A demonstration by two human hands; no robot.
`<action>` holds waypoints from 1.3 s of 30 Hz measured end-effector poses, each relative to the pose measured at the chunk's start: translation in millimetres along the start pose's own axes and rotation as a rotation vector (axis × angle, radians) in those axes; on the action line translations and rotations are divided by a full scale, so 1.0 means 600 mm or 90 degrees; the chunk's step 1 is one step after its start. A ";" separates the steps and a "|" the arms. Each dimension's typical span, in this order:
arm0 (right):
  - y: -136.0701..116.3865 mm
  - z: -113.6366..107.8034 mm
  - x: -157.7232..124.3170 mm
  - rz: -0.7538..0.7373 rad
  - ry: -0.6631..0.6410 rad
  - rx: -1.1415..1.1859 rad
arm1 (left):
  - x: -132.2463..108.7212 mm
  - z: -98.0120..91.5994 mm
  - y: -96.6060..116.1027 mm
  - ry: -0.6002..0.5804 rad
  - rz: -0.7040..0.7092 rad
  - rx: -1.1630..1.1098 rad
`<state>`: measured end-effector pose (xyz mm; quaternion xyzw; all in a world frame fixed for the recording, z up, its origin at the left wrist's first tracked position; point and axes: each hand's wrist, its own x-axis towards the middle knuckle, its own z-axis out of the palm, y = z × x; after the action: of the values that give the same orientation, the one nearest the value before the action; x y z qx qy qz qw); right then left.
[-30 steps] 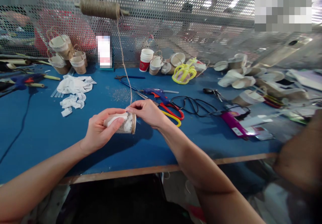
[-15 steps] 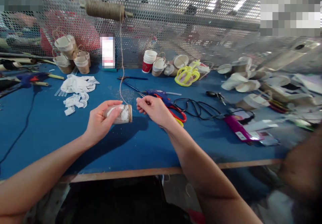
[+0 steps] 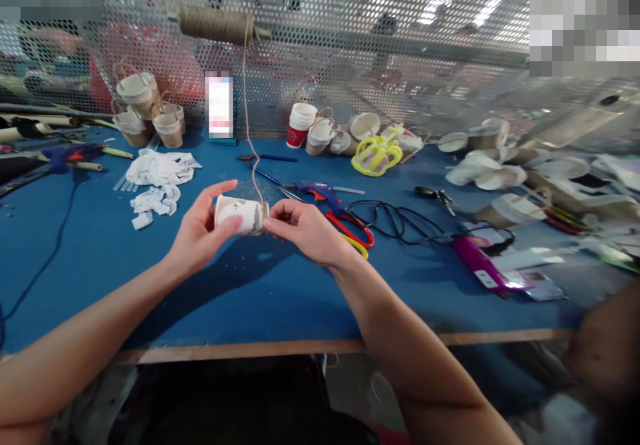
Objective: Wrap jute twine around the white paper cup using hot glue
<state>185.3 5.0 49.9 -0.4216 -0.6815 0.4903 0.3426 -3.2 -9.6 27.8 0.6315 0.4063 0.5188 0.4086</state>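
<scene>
A white paper cup lies sideways above the blue table, twine wound round its right end. My left hand holds it near the other end, thumb in front and fingers behind. At the wound end, my right hand has its fingers bent together and touching the cup's edge; whether they pinch the twine is hidden. From the cup a strand of twine runs up to a spool on the mesh. Just behind my right hand lie a blue glue gun and red-and-yellow-handled scissors.
Twine-handled cups are stacked at the back left, near white lace. A red-and-white cup stack and a yellow woven piece stand along the mesh. To the right are a black cable, keys and a purple box.
My right hand has moved left onto the cup's wound end. The cup has turned in my left hand, showing more of its white side and its left end. The whole view has shifted slightly.
</scene>
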 end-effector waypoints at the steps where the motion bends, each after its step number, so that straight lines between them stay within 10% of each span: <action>1: 0.000 0.001 -0.001 -0.031 -0.006 -0.046 | 0.005 -0.002 0.000 -0.010 -0.065 -0.084; 5: 0.001 0.005 -0.002 -0.087 -0.057 -0.184 | 0.015 -0.005 -0.004 -0.053 -0.178 -0.183; 9: 0.004 0.000 0.001 -0.036 -0.085 -0.234 | 0.011 0.000 -0.013 -0.060 -0.127 -0.054; 15: 0.010 -0.005 0.007 -0.089 0.104 -0.200 | 0.000 0.012 -0.012 -0.106 -0.073 0.046; 26: 0.023 0.013 0.009 -0.100 0.041 -0.117 | -0.003 0.019 -0.017 -0.102 -0.066 0.104; 33: 0.011 -0.007 0.009 -0.057 0.125 -0.094 | -0.005 0.020 -0.012 -0.083 -0.105 0.110; 39: -0.013 -0.093 0.014 -0.061 0.344 -0.273 | -0.011 0.023 -0.011 -0.094 -0.122 0.111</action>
<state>229.4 32.4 73.8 -0.5660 -0.6726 0.1901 0.4371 8.9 -14.6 17.5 0.6594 0.4771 0.3923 0.4285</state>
